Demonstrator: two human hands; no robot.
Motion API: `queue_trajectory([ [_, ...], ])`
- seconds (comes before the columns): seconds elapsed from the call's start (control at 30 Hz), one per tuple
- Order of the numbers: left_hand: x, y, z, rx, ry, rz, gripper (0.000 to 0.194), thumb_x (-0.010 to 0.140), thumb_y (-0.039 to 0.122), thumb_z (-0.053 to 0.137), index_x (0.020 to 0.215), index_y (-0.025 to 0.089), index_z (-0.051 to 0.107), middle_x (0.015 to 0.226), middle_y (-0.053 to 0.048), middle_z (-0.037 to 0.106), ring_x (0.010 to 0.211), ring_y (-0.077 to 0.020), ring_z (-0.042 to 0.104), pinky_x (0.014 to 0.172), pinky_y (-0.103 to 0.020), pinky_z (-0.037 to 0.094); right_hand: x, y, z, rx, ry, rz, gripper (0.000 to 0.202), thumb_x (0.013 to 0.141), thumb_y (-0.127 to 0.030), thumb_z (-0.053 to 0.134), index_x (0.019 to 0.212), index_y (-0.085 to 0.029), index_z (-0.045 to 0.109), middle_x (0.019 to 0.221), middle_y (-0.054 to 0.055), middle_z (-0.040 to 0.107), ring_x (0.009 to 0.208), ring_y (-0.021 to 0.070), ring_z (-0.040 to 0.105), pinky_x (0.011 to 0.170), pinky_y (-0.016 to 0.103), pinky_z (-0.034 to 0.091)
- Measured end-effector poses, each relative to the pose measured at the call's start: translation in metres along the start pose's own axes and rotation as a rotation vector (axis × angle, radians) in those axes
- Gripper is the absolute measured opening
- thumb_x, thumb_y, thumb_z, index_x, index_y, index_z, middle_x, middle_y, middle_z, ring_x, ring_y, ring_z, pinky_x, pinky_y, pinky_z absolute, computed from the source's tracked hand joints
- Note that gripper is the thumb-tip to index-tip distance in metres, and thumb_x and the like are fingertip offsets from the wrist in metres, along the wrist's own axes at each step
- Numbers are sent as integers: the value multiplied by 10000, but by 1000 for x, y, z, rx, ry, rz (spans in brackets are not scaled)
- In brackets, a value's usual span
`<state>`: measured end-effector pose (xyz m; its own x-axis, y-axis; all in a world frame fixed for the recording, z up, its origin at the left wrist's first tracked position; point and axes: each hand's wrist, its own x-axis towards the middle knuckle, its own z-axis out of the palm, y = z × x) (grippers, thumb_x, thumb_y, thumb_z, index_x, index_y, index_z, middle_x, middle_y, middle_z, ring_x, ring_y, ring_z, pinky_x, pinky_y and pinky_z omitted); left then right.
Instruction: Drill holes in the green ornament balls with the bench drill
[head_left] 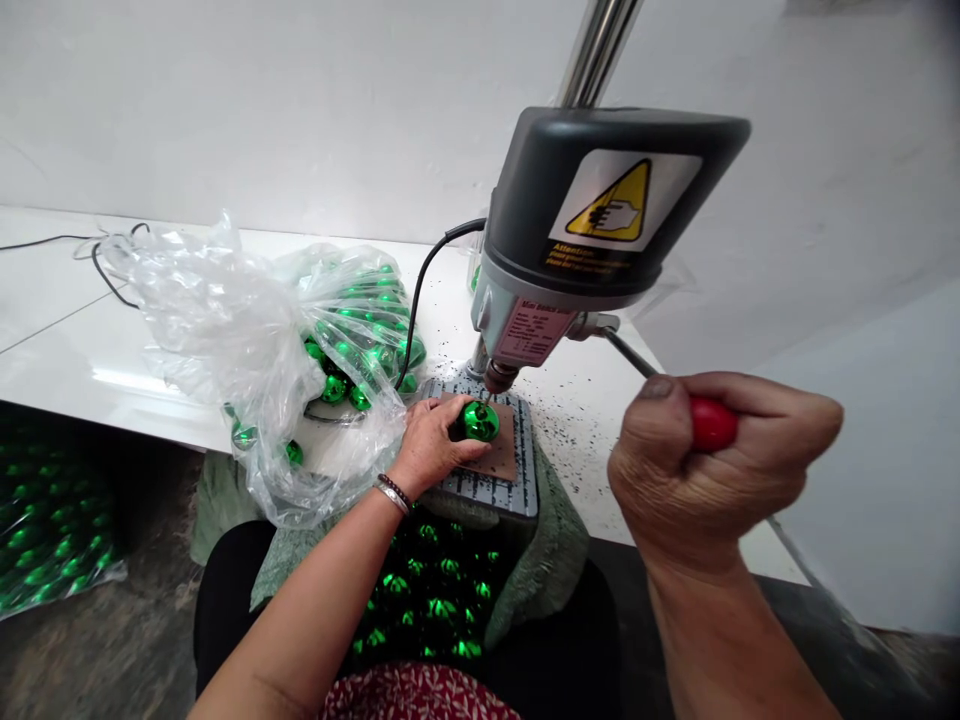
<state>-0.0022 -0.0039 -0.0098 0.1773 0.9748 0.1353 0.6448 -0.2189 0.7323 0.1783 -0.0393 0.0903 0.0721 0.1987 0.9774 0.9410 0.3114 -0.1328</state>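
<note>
My left hand [437, 440] grips a shiny green bauble [481, 422] between thumb and fingers, on a brown board [501, 462] that lies on the slotted drill base [529, 470]. Right above the bauble is the bit under the chuck [500, 377] of a small bench drill [577, 215]; whether the bit touches the bauble I cannot tell. My right hand [697, 450] is wrapped round the red knob [712, 424] of the drill's feed lever [628, 352], out to the right.
Left of the drill, a clear plastic bag [225, 330] of green baubles lies open on the white table [60, 300]. Dark shavings surround the base. More baubles [442, 605] sit at my lap, with another full bag [56, 530] on the floor. A black cable [417, 300] runs behind.
</note>
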Motion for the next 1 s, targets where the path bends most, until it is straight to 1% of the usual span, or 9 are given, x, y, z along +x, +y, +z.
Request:
queue_trajectory([
  [0.27, 1, -3, 3, 31, 17, 16, 574, 711, 354, 814, 1259, 261, 674, 1141, -54, 711, 1127, -305, 545, 1025, -455, 424, -4, -2, 4, 93, 32, -29, 94, 854, -237, 551, 851, -171, 484, 697, -35, 501, 593, 44, 491, 537, 179, 367],
  [0.47, 0, -4, 3, 19, 24, 13, 566, 704, 353, 818, 1246, 266, 679, 1121, -54, 706, 1126, -300, 548, 1014, -445, 430, -9, -3, 1, 122, -22, -44, 158, 858, -251, 524, 749, -157, 458, 636, -35, 462, 559, 40, 464, 506, 177, 332],
  [0.53, 1, -3, 3, 30, 37, 13, 568, 695, 359, 823, 1238, 268, 680, 1094, -54, 703, 1111, -299, 553, 1008, -447, 429, 4, -4, 1, 110, -2, -7, 171, 871, -275, 518, 764, -148, 475, 667, -26, 490, 574, 31, 459, 528, 174, 338],
  [0.6, 1, -2, 3, 46, 51, 12, 552, 690, 365, 824, 1214, 257, 685, 1049, -58, 698, 1082, -297, 566, 995, -454, 432, 29, -5, 1, 100, -23, 87, 202, 880, -322, 514, 793, -140, 497, 703, -18, 517, 586, 20, 442, 555, 175, 343],
  [0.7, -1, 4, 0, 4, 63, 23, 479, 699, 326, 807, 1149, 217, 684, 993, -50, 697, 1023, -272, 597, 979, -437, 446, 74, -7, 4, 88, -289, 314, 203, 893, -336, 496, 833, -143, 507, 687, -40, 480, 598, 9, 375, 592, 184, 302],
  [0.73, -5, 6, -3, -37, 62, 26, 451, 707, 302, 793, 1132, 205, 677, 985, -45, 700, 1003, -258, 609, 969, -421, 458, 87, -8, 5, 82, -352, 365, 200, 893, -329, 497, 818, -144, 501, 664, -51, 459, 590, 5, 350, 594, 185, 280],
  [0.83, -26, 12, -18, -157, 1, 17, 439, 731, 267, 753, 1148, 185, 642, 1022, -47, 709, 980, -235, 639, 935, -389, 498, 110, -13, 8, 42, -404, 457, 184, 881, -309, 530, 811, -139, 527, 651, -62, 469, 608, 5, 340, 623, 201, 262],
  [0.93, -59, 14, -43, -160, -123, 30, 547, 725, 264, 746, 1249, 196, 604, 1216, -89, 690, 1126, -267, 632, 1023, -428, 487, 111, -14, 10, -5, -424, 515, 154, 876, -280, 529, 867, -139, 590, 662, -61, 498, 627, 6, 368, 651, 235, 274],
  [1.0, -79, 13, -61, -123, -170, 37, 610, 714, 244, 744, 1303, 213, 589, 1350, -112, 637, 1255, -290, 581, 1106, -457, 443, 104, -7, 13, -6, -389, 477, 183, 878, -283, 506, 899, -146, 625, 687, -54, 523, 642, 5, 397, 657, 251, 290],
])
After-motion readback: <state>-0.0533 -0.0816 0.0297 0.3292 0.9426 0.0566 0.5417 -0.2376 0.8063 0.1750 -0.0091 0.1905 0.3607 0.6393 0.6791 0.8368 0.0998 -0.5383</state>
